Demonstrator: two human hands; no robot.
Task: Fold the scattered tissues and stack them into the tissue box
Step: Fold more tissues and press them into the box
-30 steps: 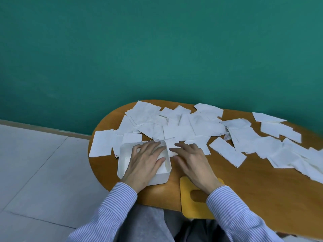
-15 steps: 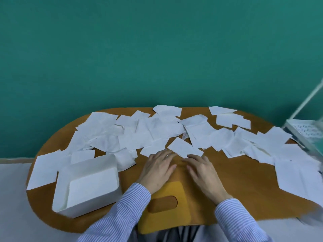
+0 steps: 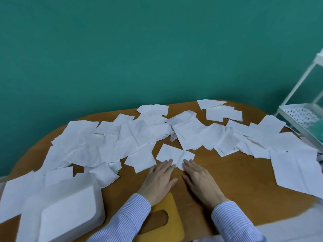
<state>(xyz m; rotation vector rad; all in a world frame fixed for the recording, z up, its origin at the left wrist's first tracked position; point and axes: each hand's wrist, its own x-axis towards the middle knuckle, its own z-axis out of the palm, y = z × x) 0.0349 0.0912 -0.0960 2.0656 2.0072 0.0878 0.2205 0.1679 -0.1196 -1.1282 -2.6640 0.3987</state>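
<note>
Several white tissues (image 3: pixel 111 140) lie scattered across the back of the wooden table (image 3: pixel 227 180). One small tissue (image 3: pixel 172 153) lies just in front of both hands. My left hand (image 3: pixel 160 180) and my right hand (image 3: pixel 201 180) rest flat on the table with straight fingers, their fingertips touching that tissue's near edge. The white tissue box (image 3: pixel 66 212) stands open at the near left, with tissue inside it.
A yellow lid (image 3: pixel 167 222) with an oval slot lies at the table's near edge, partly under my left wrist. A white metal rack (image 3: pixel 304 116) stands at the right, beside the table. A green wall runs behind the table.
My hands left the tissue box and moved right and forward to a small tissue in the middle. The view swung right, so the box now sits at the left.
</note>
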